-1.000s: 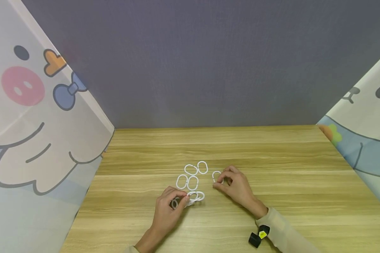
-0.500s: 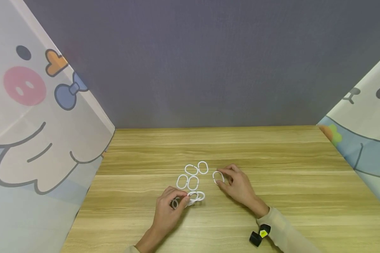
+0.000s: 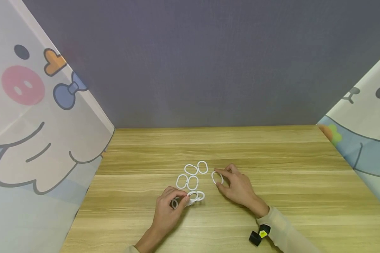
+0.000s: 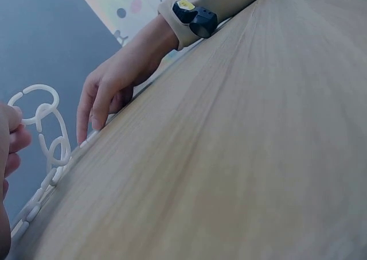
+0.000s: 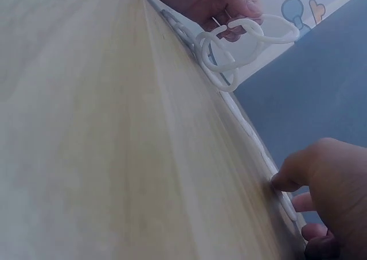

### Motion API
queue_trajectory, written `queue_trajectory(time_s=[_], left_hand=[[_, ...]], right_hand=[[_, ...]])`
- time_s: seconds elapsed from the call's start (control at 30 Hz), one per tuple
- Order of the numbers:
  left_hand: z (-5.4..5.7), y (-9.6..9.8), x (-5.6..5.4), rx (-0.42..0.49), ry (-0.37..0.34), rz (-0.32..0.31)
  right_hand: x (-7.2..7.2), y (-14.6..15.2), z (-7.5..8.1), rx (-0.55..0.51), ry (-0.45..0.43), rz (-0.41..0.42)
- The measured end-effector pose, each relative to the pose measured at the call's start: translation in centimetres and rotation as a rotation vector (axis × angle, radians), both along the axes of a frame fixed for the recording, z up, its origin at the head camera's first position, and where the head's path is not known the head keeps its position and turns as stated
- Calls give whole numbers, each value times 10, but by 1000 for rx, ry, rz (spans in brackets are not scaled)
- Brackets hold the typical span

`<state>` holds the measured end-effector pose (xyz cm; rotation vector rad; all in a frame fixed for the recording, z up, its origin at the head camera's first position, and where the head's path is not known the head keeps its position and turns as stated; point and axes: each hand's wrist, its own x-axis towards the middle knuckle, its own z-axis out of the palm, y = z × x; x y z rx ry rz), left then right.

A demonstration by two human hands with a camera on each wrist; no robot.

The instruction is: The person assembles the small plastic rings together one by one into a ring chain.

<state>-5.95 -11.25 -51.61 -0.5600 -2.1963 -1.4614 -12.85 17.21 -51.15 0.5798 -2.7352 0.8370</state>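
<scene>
Right hand [image 3: 237,187] wider; chain [image 4: 63,129] dangle wrist-view-only

The right hand [image 3: 239,189] has spread its index finger [image 3: 222,172] and thumb [image 3: 221,188], close together over the ring [image 3: 212,176] a second ago; now they reach its far and near edges, leaving more of it uncovered.

Two hands [image 3: 168,209] [image 3: 239,189], five white links [image 3: 187,182] lying flat and one chain [image 3: 194,200], its link count unclear, share one worktop [image 3: 139,154].
</scene>
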Motion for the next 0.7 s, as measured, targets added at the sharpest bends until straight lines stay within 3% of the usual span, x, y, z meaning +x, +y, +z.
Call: queue_trajectory(time_s=[0.3,0.43,0.53,0.7], left_hand=[[0,0,0,6,3,-5],[0,0,0,8,-3,-5],[0,0,0,5,-9,-1],[0,0,0,-3,-8,4]], right_hand=[[0,0,0,-48,-52,-53],[-2,0,0,-82,-37,-32],[-3,2,-1,-159,-52,2],[-4,3,-4,-377,-125,61]])
